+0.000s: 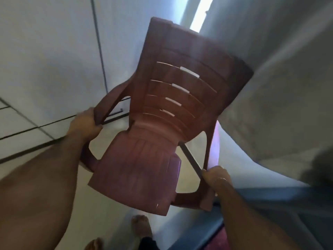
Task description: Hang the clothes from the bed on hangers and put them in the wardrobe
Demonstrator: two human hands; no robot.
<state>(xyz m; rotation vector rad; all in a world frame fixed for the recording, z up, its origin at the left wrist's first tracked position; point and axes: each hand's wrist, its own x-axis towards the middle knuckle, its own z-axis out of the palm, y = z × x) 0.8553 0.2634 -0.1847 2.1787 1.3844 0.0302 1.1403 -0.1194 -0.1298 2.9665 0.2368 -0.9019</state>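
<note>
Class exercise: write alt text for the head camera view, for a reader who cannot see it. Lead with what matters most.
A person carries a reddish-brown plastic armchair lifted off the floor, the left hand gripping one armrest and the right hand gripping the other. Pale tiled floor and the person's bare feet show below; the picture is motion-blurred.

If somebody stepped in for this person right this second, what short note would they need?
Left hand grips one armrest of the reddish plastic chair; right hand grips the other.
The chair is lifted off the tiled floor, tilted, held in front of the body.
No clothes, hangers or open wardrobe can be made out in this blurred view.
Done: nothing to confirm.
Left: set the chair down, then hang the clothes and put them away.
</note>
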